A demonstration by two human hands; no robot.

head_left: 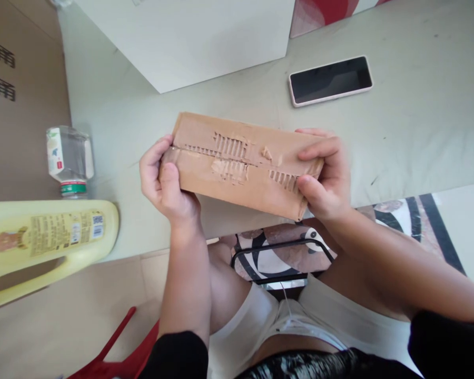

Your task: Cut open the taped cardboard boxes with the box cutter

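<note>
A small brown cardboard box (pixel 237 184) is held between my two hands above the near edge of the table. Its upper face has a seam along the middle, with torn patches that bare the corrugated layer. My left hand (pixel 166 179) grips the left end, thumb on the top face and fingers curled round the side. At the right end my right hand (pixel 326 173) is closed on the box, its thumb and index finger on the upper face near the torn seam. The underside of the box is hidden.
On the pale tabletop (pixel 418 105) a phone (pixel 332 80) lies beyond the box, near a large white box (pixel 205 37). To the left are a clear bottle with a green cap (pixel 69 158), a yellow jug (pixel 51 237) and a big carton (pixel 23 121).
</note>
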